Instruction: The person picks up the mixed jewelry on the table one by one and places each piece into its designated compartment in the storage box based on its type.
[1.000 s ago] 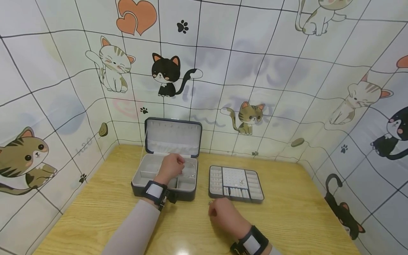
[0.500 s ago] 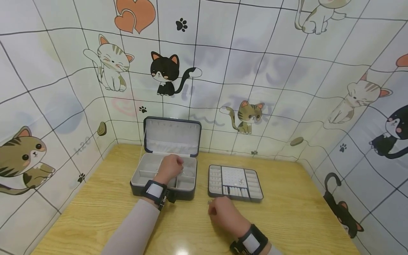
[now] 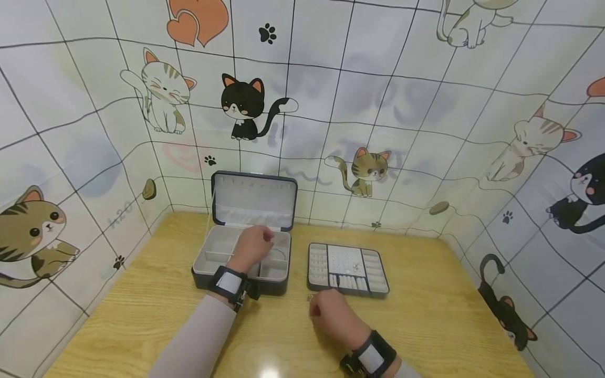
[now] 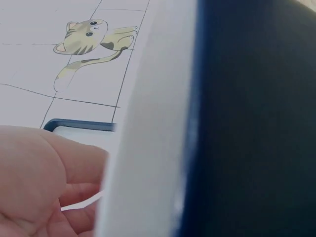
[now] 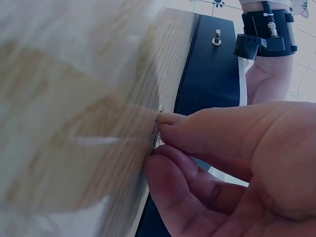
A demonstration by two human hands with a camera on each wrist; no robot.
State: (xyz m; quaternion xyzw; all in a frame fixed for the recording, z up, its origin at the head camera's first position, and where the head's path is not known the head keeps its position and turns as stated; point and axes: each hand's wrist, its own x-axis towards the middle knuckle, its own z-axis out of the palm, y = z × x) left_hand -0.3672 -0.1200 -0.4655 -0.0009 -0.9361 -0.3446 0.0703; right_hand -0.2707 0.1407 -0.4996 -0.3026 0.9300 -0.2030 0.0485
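My left hand (image 3: pixel 253 245) is over the right side of an open jewelry box (image 3: pixel 205 268), dark blue with a pale divided inside. Its fingers are curled, and a thin, shiny bracelet (image 3: pixel 282 253) hangs in a loop beside the fingertips, over the back right compartment. The box's near wall covers the fingertips in the left wrist view. In front of the lift-out jewelry tray (image 3: pixel 382 290), my right hand (image 3: pixel 339 317) pinches a fine chain (image 5: pixel 157 136) between thumb and forefinger, low over the table.
The tray has side slots, ring rolls (image 3: pixel 348 282) and a white earring panel (image 3: pixel 341 256) with small pieces on it. The box lid (image 3: pixel 254 199) stands upright before the cat-print wall sheet (image 3: pixel 312 105). Wooden table (image 3: pixel 425 325) lies around both.
The bracelet loop beside my left fingers has swung and changed shape, while that hand shifts only slightly. My right hand stays put with the chain. The head view tilts a little.
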